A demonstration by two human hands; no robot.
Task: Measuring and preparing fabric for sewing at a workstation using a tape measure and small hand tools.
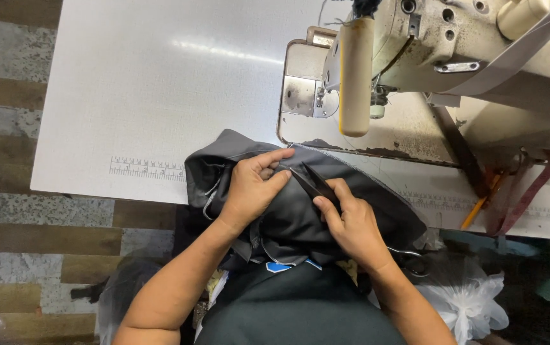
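White worktable (147, 96) with a printed ruler strip along its near edge, over a patchy wood-and-stone floor (6, 191); cream sewing machine (415, 57) far right. Dark grey garment (287, 211) bunched at the near edge, under both hands. Left hand (252, 188) pinching a fold of fabric. Right hand (351, 223) closed around black thread snips (313, 182), blades pointing far-left toward the left fingertips.

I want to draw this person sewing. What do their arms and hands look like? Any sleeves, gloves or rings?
Both forearms are bare, with no sleeves showing. The left hand and right hand wear no gloves, and I see no rings, watch or bracelets. The fingernails look short and plain.
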